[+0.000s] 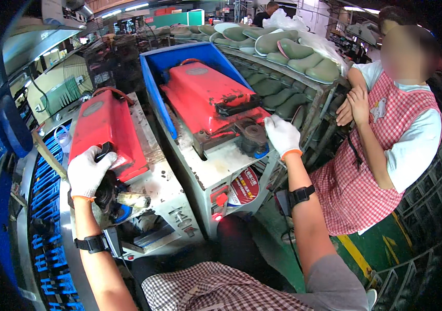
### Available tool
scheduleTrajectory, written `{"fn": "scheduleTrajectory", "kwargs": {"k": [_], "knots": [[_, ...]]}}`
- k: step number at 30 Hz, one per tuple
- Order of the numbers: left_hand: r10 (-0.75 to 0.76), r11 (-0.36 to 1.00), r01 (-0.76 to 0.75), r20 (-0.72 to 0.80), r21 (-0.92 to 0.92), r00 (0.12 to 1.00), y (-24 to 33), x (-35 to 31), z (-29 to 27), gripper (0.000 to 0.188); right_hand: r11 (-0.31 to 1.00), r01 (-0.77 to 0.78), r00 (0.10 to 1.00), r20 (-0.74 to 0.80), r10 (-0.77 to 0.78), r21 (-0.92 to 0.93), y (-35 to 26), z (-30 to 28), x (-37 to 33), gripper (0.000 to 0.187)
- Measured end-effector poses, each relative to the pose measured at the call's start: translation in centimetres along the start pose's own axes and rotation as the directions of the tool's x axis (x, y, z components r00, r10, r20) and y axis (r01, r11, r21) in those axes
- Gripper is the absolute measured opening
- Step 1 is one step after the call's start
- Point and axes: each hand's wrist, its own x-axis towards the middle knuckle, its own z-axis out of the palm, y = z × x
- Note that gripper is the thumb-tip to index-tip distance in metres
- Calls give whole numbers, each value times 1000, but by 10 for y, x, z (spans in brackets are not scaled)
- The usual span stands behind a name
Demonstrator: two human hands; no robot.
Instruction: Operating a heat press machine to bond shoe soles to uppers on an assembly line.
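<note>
Two machines with red covers stand before me. On the left one, my white-gloved left hand (90,171) is closed around the black handle (107,150) at the near end of the red cover (101,122). Below that hand is a dark mechanical part, with a worn, tape-wrapped piece (134,199) beside it. My right hand (283,136), also gloved, lies at the right side of the black round part (252,133) in front of the second red cover (200,93). Its fingers look extended, though their tips are partly hidden. The second cover's black handle (237,104) is untouched.
A blue tray (154,78) surrounds the second cover's far end. Olive-green shoes (293,49) fill a rack at back right. To my right stands a person (376,129) in a red checked apron, arms folded. Blue-slotted racking (50,207) runs along my left.
</note>
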Motion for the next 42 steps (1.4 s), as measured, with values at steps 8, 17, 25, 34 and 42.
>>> {"fn": "scheduleTrajectory", "kwargs": {"k": [8,17,25,34,42], "knots": [[-30,999,31,26,-29,999,-4,-1,-3,45,1000,4,1000,-16,-4,12,0,7,4,50],[-34,999,34,32,7,999,-1,0,-2,49,1000,5,999,-40,-4,24,4,7,3,49],[-10,1000,10,6,-3,1000,-3,-3,-2,50,1000,2,1000,6,-2,-6,-1,2,1,50],[3,1000,-3,9,-14,1000,0,0,-1,47,1000,0,1000,18,0,0,2,3,5,50],[114,953,-163,-195,-254,974,28,-19,-2,52,999,37,999,-15,-37,16,-2,-6,0,51]]}}
